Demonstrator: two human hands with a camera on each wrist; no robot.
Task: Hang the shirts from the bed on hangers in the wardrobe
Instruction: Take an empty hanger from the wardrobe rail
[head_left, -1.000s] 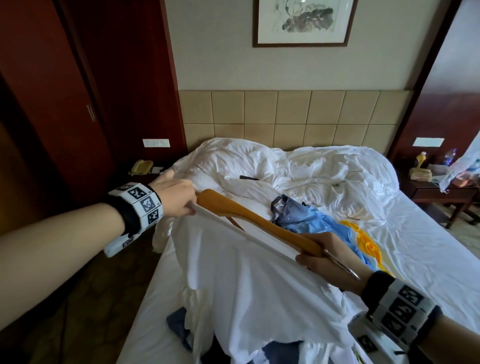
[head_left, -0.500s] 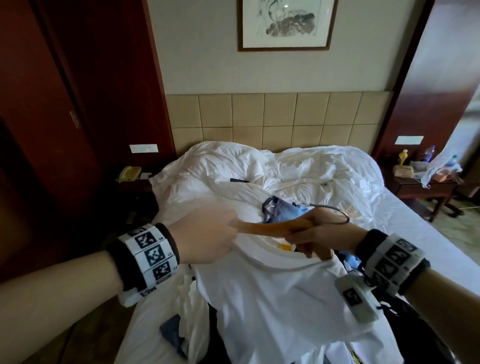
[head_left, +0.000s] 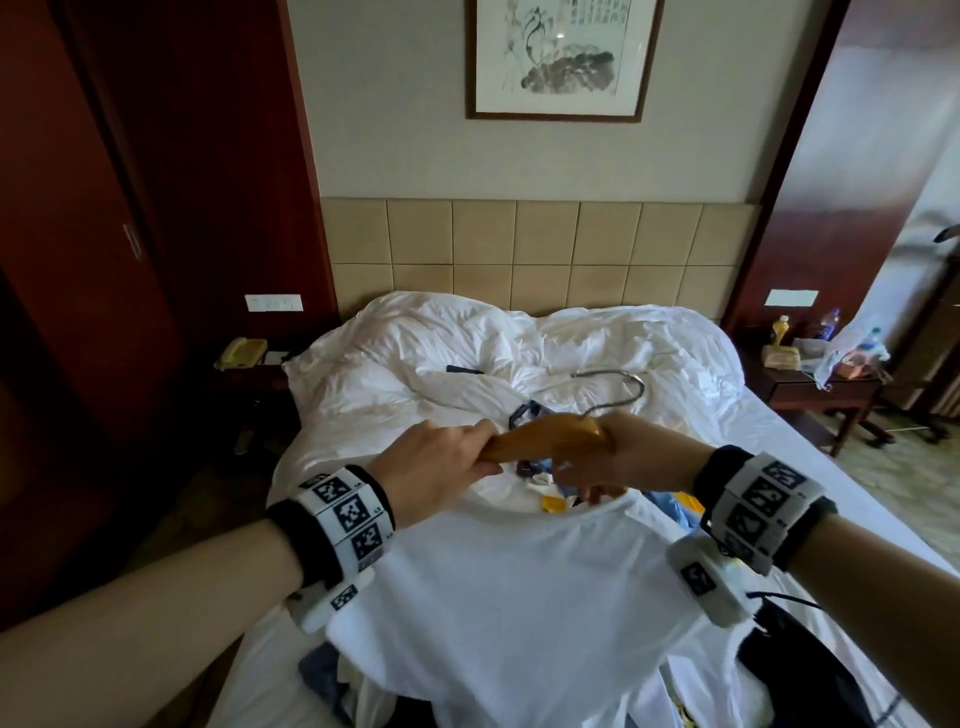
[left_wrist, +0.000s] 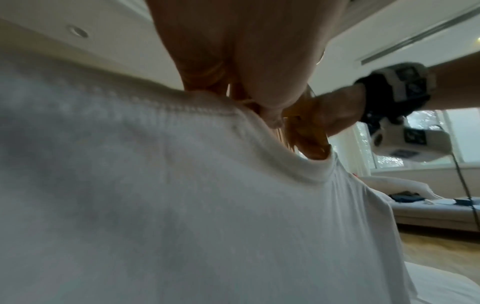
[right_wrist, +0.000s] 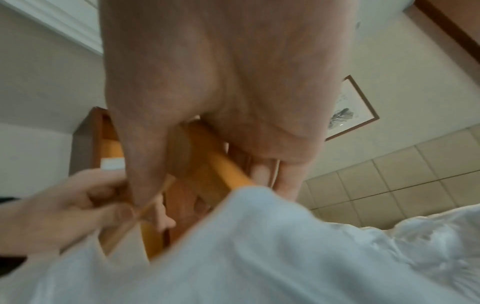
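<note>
A white T-shirt (head_left: 519, 597) hangs in front of me over the bed (head_left: 857, 467), its collar (left_wrist: 233, 115) stretched round a wooden hanger (head_left: 550, 439). The hanger's metal hook (head_left: 626, 387) points away toward the headboard. My left hand (head_left: 447, 462) grips the hanger's left arm where the collar meets it. My right hand (head_left: 618, 457) grips the hanger's middle by the hook, fingers curled under the wood (right_wrist: 223, 164). In the right wrist view, the left hand (right_wrist: 78, 205) pinches at the shirt's edge (right_wrist: 259, 246). Both hanger ends are hidden inside the shirt.
A crumpled white duvet (head_left: 467, 343) covers the bed's head; blue and yellow garments (head_left: 675, 506) lie under the shirt, and dark clothes (head_left: 805, 675) at the near edge. Dark red wardrobe doors (head_left: 104, 260) stand on the left. Nightstands hold a phone (head_left: 241, 353) and bottles (head_left: 779, 330).
The hanger, held long and slanted across the shirt a second ago, has gone into the collar. Both hands have come together at its middle, and the hook now points away.
</note>
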